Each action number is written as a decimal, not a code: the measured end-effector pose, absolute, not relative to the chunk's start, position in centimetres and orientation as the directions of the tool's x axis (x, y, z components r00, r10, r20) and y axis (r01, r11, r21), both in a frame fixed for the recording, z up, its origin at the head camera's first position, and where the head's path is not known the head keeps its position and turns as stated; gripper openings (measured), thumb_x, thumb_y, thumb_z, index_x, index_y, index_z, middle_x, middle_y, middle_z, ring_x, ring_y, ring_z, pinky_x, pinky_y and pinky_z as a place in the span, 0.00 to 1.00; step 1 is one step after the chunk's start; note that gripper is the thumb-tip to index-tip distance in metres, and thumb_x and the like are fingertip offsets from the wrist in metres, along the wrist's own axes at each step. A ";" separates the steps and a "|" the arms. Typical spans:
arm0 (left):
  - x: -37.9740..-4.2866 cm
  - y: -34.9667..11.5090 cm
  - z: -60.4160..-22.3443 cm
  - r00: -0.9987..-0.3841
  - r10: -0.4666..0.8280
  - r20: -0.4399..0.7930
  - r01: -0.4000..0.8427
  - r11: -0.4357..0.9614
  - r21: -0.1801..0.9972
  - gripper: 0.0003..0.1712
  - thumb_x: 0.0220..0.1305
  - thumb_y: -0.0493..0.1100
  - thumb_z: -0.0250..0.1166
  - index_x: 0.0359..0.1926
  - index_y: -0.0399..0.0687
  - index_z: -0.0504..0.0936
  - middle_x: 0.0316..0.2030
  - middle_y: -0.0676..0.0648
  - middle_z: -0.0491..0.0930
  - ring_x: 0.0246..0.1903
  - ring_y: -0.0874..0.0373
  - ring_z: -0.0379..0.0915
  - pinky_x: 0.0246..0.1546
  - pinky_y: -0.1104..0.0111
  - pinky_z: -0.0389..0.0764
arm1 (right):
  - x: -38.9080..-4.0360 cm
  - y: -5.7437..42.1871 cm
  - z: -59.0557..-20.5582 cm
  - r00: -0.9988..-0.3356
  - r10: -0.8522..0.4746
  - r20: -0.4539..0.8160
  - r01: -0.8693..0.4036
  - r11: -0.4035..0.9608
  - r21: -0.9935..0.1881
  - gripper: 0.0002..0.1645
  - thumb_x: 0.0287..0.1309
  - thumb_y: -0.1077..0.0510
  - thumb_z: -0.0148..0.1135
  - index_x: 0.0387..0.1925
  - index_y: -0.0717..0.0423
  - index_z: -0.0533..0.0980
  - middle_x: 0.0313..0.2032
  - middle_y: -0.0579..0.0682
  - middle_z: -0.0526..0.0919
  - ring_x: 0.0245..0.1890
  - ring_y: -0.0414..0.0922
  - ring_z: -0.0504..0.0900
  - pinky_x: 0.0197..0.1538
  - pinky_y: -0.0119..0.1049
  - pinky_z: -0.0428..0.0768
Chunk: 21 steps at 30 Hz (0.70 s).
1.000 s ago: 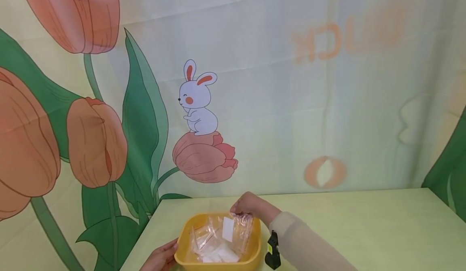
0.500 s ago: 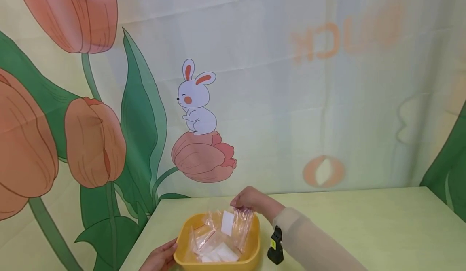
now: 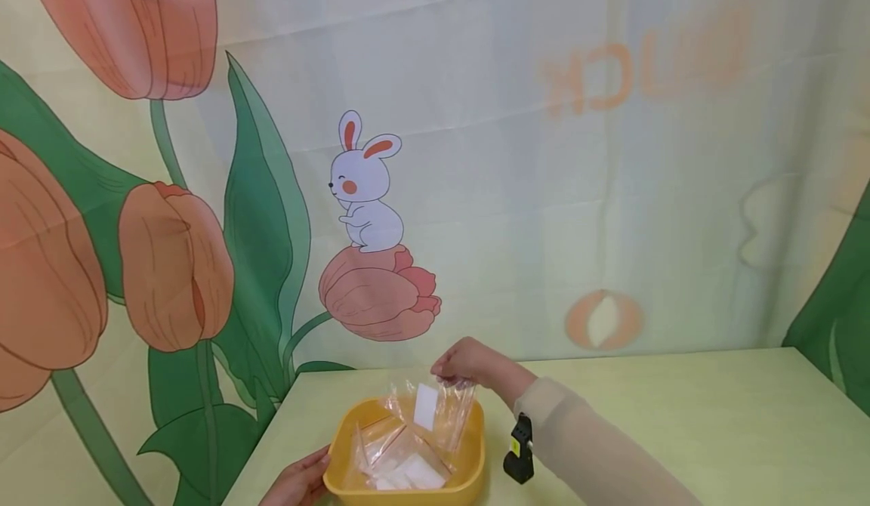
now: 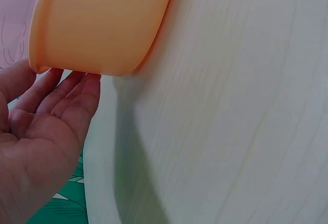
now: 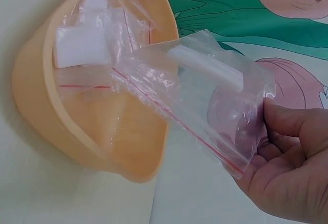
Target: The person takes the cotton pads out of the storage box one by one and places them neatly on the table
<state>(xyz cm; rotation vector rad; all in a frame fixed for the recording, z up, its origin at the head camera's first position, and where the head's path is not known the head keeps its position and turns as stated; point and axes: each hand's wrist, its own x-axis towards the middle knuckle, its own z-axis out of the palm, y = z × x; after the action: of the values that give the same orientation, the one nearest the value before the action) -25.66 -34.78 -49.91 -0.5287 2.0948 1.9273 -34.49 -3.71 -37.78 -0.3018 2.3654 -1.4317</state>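
Observation:
My right hand [image 3: 467, 362] pinches the edge of a clear zip bag [image 5: 215, 106], seen above the far right part of a yellow plastic bin [image 3: 476, 445]. That bag has a white label or slip and a red line along its seal. In the right wrist view it hangs from thumb and fingers and overlaps other zip bags [image 5: 82, 44] inside the bin. Those bags also have red seal lines and white pieces. My left hand [image 4: 46, 111] holds the bin's left side, thumb at the rim and fingertips against the outer wall.
The bin stands on a pale green table [image 3: 646, 415], near its left side. Behind the table hangs a cloth backdrop [image 3: 503, 189] printed with tulips and a rabbit. A black wrist camera [image 3: 519, 449] sits below the right sleeve.
My right hand has risen slightly, lifting the pinched zip bag up from the other bags toward the bin's far rim. My left hand stays at the bin's side.

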 end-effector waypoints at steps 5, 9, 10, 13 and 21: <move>-25.6 -34.9 -49.9 -0.903 -0.095 -0.418 -0.425 0.064 0.903 0.31 0.81 0.38 0.48 0.74 0.22 0.53 0.73 0.26 0.58 0.60 0.42 0.78 0.68 0.45 0.74 | -34.6 -3.5 -37.2 -0.909 -0.369 -0.192 0.005 0.452 -0.892 0.10 0.69 0.61 0.63 0.42 0.64 0.86 0.27 0.49 0.82 0.25 0.40 0.75 0.27 0.21 0.77; -25.7 -34.8 -49.9 -0.902 -0.101 -0.420 -0.427 0.061 0.902 0.31 0.81 0.37 0.49 0.75 0.22 0.52 0.74 0.25 0.56 0.63 0.40 0.75 0.69 0.45 0.73 | -34.8 -3.0 -36.8 -0.902 -0.389 -0.187 0.002 0.429 -0.904 0.11 0.70 0.61 0.62 0.44 0.65 0.86 0.28 0.48 0.83 0.26 0.40 0.75 0.28 0.21 0.78; -25.7 -34.8 -49.9 -0.902 -0.102 -0.419 -0.426 0.060 0.903 0.32 0.81 0.37 0.49 0.75 0.22 0.52 0.74 0.25 0.56 0.63 0.39 0.74 0.69 0.45 0.72 | -34.9 -2.9 -36.7 -0.901 -0.391 -0.189 0.008 0.420 -0.907 0.11 0.70 0.61 0.62 0.45 0.65 0.86 0.28 0.48 0.83 0.26 0.40 0.75 0.28 0.21 0.78; -25.8 -34.7 -49.9 -0.902 -0.106 -0.419 -0.427 0.062 0.902 0.32 0.81 0.37 0.49 0.75 0.22 0.52 0.74 0.25 0.55 0.64 0.39 0.73 0.70 0.45 0.71 | -35.1 -2.6 -36.5 -0.898 -0.395 -0.195 0.023 0.401 -0.916 0.12 0.70 0.61 0.62 0.47 0.66 0.85 0.28 0.48 0.83 0.27 0.40 0.76 0.29 0.22 0.78; -25.8 -34.8 -49.9 -0.901 -0.107 -0.420 -0.427 0.059 0.902 0.32 0.80 0.37 0.49 0.75 0.22 0.53 0.74 0.25 0.56 0.63 0.39 0.74 0.70 0.44 0.72 | -35.6 -1.4 -36.0 -0.899 -0.401 -0.176 0.016 0.371 -0.928 0.13 0.70 0.60 0.62 0.48 0.65 0.85 0.32 0.50 0.84 0.29 0.40 0.77 0.32 0.22 0.80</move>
<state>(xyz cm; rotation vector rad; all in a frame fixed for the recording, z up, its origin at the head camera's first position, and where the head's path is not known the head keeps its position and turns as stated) -25.77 -34.76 -49.93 -0.5439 2.0948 1.9281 -35.56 -1.36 -35.97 -0.3353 2.2650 -1.5393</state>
